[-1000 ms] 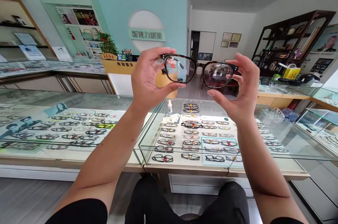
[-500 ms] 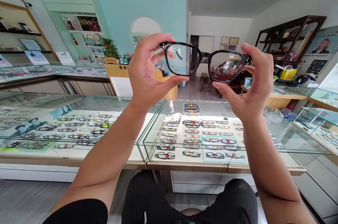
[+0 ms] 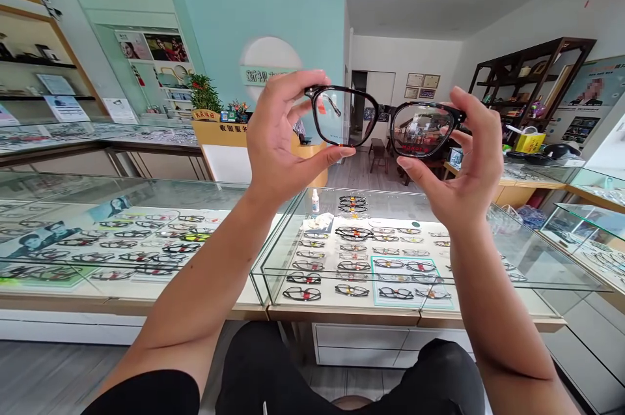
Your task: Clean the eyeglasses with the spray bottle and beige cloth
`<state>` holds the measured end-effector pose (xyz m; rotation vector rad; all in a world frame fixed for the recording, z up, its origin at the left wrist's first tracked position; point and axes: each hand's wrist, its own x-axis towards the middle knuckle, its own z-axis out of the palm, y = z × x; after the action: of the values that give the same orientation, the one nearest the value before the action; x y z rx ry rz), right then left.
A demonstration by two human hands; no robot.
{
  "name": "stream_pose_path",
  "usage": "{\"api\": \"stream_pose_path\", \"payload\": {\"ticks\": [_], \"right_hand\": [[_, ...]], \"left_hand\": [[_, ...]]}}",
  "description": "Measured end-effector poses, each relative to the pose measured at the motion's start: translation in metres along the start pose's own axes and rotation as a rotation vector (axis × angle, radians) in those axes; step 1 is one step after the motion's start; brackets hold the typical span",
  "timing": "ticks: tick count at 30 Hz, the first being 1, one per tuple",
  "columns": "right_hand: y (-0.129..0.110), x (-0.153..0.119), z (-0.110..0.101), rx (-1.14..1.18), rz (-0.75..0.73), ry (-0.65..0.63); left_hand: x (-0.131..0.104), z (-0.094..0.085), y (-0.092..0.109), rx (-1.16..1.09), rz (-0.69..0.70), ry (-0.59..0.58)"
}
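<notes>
A pair of dark-framed eyeglasses is held up in front of me, lenses facing me, above the glass display case. My left hand pinches its left end, thumb under the lens rim and fingers at the top corner. At the other end, my right hand grips the rim between thumb below and index finger at the hinge. Both lenses are clear with reflections, and red lettering shows on the right one. The temples are mostly hidden behind the lenses and fingers.
Below stands a glass display case with rows of eyeglasses. A small white spray bottle and several stacked frames are on its far part. Another case adjoins at left. Behind are a cashier counter and stools.
The eyeglasses and both hands have shifted slightly right and down in view, with a small tilt. The hold stays the same, and the room appears slightly lower at the top.
</notes>
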<state>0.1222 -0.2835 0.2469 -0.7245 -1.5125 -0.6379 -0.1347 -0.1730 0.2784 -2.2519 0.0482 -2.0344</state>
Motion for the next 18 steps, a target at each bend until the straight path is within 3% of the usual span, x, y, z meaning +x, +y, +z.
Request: {"api": "stream_pose_path", "payload": {"ticks": [11, 18], "right_hand": [[0.004, 0.004, 0.008, 0.017, -0.109, 0.059], [0.009, 0.000, 0.014, 0.073, -0.073, 0.038]], "left_hand": [[-0.001, 0.005, -0.032, -0.139, 0.008, 0.089], [-0.008, 0.009, -0.041, -0.128, 0.151, 0.100]]}}
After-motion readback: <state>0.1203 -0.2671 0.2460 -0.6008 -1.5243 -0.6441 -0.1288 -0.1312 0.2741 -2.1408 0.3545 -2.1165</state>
